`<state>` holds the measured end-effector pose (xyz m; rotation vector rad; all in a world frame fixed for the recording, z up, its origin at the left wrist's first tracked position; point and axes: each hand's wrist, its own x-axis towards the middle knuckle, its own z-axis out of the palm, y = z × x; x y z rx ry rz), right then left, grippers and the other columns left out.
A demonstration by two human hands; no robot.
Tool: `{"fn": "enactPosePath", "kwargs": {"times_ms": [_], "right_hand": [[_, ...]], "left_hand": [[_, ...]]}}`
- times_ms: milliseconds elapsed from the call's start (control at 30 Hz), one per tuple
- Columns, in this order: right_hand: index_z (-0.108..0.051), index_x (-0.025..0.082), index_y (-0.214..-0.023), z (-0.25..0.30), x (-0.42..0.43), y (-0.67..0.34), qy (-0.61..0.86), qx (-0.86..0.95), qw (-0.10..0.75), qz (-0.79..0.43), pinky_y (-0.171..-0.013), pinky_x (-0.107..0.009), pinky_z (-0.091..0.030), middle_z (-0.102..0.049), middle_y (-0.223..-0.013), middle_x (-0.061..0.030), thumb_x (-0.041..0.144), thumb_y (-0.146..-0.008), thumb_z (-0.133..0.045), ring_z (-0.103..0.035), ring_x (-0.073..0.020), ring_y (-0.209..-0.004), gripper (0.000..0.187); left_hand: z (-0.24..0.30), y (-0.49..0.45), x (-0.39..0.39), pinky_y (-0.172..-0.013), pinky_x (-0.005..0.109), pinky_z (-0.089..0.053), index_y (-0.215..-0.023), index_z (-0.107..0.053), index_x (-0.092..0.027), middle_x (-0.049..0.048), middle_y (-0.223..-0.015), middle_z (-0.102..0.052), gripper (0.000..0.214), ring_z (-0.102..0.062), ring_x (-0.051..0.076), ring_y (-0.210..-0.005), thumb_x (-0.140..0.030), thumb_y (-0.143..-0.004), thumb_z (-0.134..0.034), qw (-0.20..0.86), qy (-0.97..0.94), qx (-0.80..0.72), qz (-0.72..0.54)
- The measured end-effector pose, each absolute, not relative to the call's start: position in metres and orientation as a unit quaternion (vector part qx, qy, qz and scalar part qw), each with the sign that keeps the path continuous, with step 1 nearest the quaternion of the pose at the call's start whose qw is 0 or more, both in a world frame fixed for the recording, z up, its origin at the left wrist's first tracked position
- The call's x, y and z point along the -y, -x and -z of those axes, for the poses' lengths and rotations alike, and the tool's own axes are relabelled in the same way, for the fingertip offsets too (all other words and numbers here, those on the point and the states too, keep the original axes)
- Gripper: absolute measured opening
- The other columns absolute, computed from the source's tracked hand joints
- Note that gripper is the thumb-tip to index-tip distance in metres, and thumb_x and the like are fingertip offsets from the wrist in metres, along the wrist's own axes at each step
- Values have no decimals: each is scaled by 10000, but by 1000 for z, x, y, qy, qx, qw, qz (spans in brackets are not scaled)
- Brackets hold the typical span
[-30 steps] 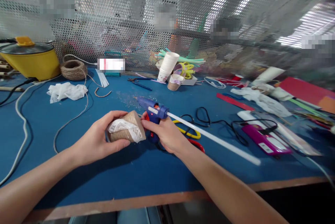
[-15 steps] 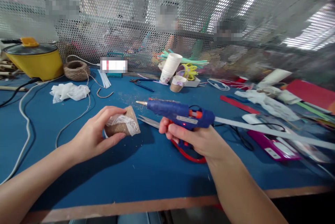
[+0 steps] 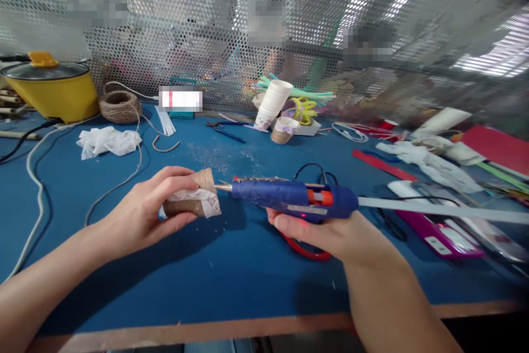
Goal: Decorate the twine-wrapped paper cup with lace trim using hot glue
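My left hand (image 3: pixel 165 201) is closed round a small twine-wrapped cup (image 3: pixel 204 179) that lies tilted on its side above the table. A band of white lace-like fabric (image 3: pixel 210 201) runs round the cup. In my right hand (image 3: pixel 322 232) is a blue hot glue gun (image 3: pixel 268 193) with a red light lit and a long white glue stick (image 3: pixel 433 207) out of its back. Its metal nozzle is at the cup's edge; whether it touches I cannot tell. Red-handled scissors (image 3: pixel 308 251) lie beneath the gun, mostly hidden by it and my hand.
Behind the left hand are crumpled white fabric (image 3: pixel 107 141), a twine roll (image 3: pixel 119 107) and a yellow pot (image 3: pixel 61 91). Stacked paper cups (image 3: pixel 273 102), a small twine basket (image 3: pixel 285 130) and pliers (image 3: pixel 227 130) stand or lie farther back. A purple power strip (image 3: pixel 440 237) and cables are at right.
My right hand has moved the glue gun down and levelled it, bringing the nozzle to the cup's edge. My left hand has stayed nearly in place with the cup.
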<state>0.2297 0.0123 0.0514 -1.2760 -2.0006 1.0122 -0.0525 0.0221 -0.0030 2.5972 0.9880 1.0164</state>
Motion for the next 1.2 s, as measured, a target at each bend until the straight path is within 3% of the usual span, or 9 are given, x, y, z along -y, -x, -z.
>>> {"fn": "enactPosePath", "kwargs": {"times_ms": [1200], "right_hand": [[-634, 212, -689, -54, -13, -230, 491, 768, 236, -338, -508, -259, -521, -662, -617, -17, 426, -728, -648, -623, -184, -572, 219]], "left_hand": [[1, 52, -22, -744, 319, -537, -1162, -473, -215, 135, -1202, -565, 324, -624, 223, -986, -245, -851, -559, 113, -872, -339, -335]]}}
